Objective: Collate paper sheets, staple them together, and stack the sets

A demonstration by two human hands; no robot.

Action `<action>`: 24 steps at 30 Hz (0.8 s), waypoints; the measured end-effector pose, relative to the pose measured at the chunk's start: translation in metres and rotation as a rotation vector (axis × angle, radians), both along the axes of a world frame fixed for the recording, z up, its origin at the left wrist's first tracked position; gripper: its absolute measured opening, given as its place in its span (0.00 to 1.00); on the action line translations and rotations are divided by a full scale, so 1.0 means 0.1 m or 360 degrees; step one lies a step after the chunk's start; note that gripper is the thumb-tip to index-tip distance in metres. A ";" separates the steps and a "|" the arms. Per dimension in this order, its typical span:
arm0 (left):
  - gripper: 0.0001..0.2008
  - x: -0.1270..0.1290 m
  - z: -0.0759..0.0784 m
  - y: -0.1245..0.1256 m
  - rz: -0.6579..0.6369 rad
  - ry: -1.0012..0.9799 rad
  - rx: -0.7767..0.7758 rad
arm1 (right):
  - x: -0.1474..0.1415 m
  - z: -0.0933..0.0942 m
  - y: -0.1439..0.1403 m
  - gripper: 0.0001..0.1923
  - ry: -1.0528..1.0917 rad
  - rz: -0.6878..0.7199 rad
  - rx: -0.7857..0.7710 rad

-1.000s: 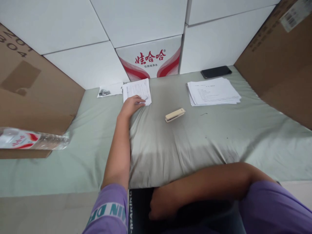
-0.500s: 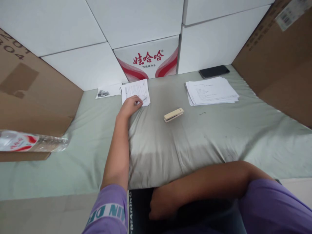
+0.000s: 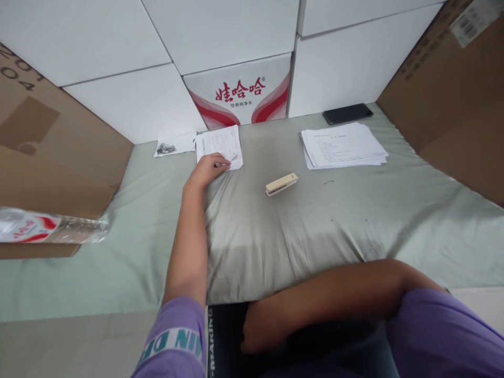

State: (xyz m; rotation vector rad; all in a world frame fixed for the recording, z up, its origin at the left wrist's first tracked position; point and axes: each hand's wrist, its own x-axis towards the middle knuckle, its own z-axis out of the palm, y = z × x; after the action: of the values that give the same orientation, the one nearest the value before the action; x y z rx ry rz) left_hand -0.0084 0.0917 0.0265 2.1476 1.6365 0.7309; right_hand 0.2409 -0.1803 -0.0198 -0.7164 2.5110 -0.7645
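My left hand (image 3: 207, 168) lies with fingers loosely curled on the near corner of a small stapled sheaf of papers (image 3: 219, 144), pressing down on it rather than pinching it, arm stretched out toward eleven o'clock across the pale green cloth (image 3: 315, 226). The sheaf lies flat at the far edge of the cloth, just in front of a white carton with red lettering (image 3: 240, 94). My right hand (image 3: 258, 331) rests low at six o'clock against my body, fingers folded in, holding nothing that I can make out. At about twelve o'clock, near the left hand but apart from it, lies a cream stapler (image 3: 282, 184). Toward one o'clock sits a thicker stack of printed sheets (image 3: 344, 147), with a dark phone (image 3: 347, 113) just behind it. At nine o'clock a plastic water bottle (image 3: 51, 227) lies on its side beside a brown cardboard box (image 3: 51, 152).
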 end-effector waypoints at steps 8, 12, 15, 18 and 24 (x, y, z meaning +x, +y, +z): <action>0.06 0.24 0.05 -0.05 0.0273 0.0422 0.0236 | -0.01 0.11 0.04 0.26 -0.0083 0.0040 0.0050; 0.05 0.27 0.17 -0.06 0.0470 0.0387 0.0516 | -0.01 0.13 0.04 0.26 -0.0085 0.0038 0.0057; 0.04 0.21 0.26 -0.06 0.0470 0.0341 0.0546 | 0.00 0.14 0.04 0.27 -0.0061 0.0016 0.0075; 0.05 0.18 0.26 -0.07 0.0374 0.0426 0.0486 | 0.00 0.16 0.05 0.26 -0.0087 0.0033 0.0081; 0.08 0.21 0.10 -0.05 0.0078 0.0419 0.0199 | 0.00 0.19 0.08 0.26 -0.0107 0.0081 0.0119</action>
State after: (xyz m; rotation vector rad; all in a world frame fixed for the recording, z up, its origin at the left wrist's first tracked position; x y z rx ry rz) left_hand 0.0124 0.0864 0.0370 2.3848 1.8224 0.5988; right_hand 0.2409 -0.1727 -0.0009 -0.7141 2.4376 -0.6623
